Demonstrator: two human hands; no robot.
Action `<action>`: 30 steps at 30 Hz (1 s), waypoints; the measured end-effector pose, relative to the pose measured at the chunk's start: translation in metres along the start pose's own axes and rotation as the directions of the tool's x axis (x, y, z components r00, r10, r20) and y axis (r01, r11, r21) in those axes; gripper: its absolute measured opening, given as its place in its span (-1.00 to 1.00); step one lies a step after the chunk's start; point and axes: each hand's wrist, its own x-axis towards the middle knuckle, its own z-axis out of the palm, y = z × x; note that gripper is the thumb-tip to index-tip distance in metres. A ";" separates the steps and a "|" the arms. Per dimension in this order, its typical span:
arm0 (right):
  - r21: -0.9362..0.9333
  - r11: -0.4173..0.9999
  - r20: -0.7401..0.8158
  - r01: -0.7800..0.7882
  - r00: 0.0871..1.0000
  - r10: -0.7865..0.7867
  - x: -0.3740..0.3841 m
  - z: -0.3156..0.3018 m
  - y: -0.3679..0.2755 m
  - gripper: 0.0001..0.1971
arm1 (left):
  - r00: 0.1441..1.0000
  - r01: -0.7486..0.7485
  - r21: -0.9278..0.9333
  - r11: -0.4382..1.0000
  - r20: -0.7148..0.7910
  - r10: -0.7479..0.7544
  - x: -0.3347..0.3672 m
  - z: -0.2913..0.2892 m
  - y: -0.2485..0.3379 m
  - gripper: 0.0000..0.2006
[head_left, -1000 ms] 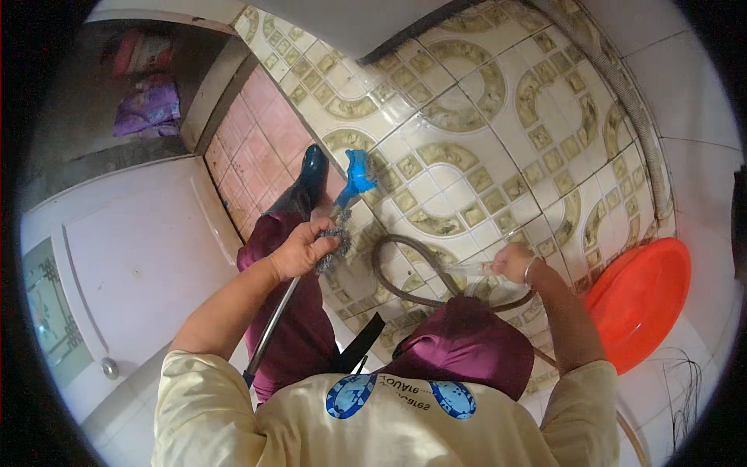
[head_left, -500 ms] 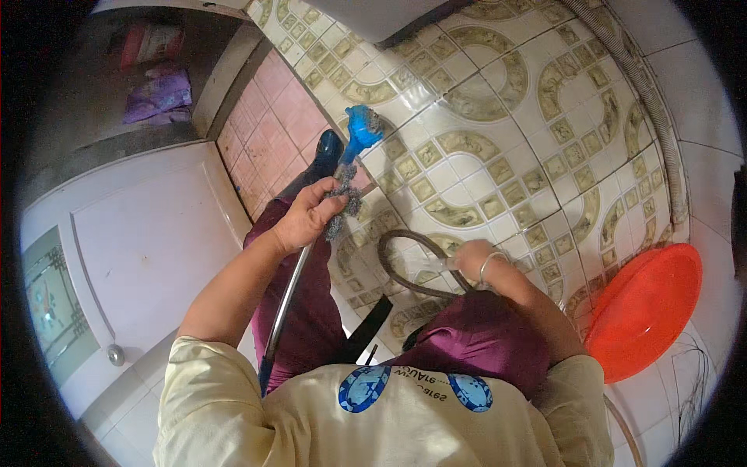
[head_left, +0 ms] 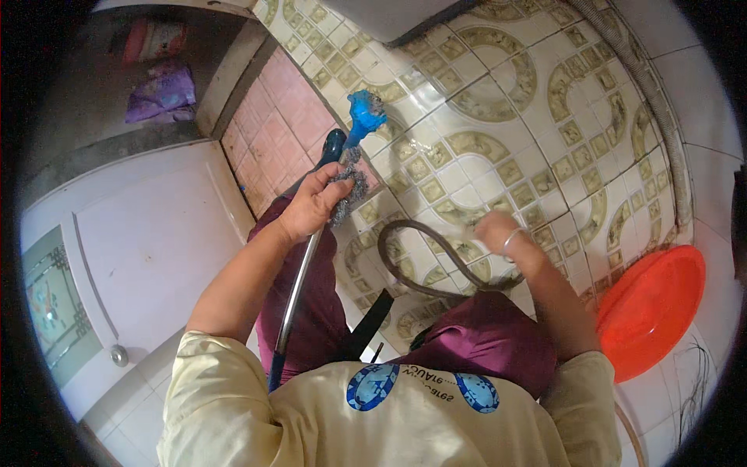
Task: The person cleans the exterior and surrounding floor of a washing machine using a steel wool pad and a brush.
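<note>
Blue-headed pole point(head_left: 298, 292), slanting from beside the shirt point(head_left: 327, 420) toward the tiled floor point(head_left: 482, 179). Its blue head point(head_left: 362, 117) appears above and beside the dark boot point(head_left: 334, 145); contact with the floor cannot be judged. Likely hazards: the shaft could turn or slip if held too loosely near the head, and the brown hose point(head_left: 382, 245), looped ahead of the knee, could snag a foot; the glossy tiles may be slick. The left grip point(head_left: 311, 204) is closed round the shaft just below the head, with a grey wire scourer point(head_left: 352, 191) against the fingers. The right grip point(head_left: 498, 232), well apart from the pole, is blurred; its closure and contents cannot be told.
</note>
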 end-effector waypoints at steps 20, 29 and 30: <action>0.385 0.922 -0.242 0.045 0.969 0.054 0.006 -0.051 0.047 -0.90 | 0.984 -0.005 -0.322 0.947 -0.170 -0.052 -0.008 -0.013 -0.005 -0.83; 0.446 0.889 -0.310 -0.106 0.913 0.264 0.076 -0.083 0.022 -0.74 | 0.981 -0.014 -0.403 0.915 -0.182 -0.065 0.006 -0.013 -0.020 -0.82; 0.569 0.817 -0.315 -0.096 0.892 0.324 0.085 -0.083 0.024 -0.75 | 0.982 -0.025 -0.401 0.916 -0.182 -0.053 0.010 -0.014 -0.019 -0.82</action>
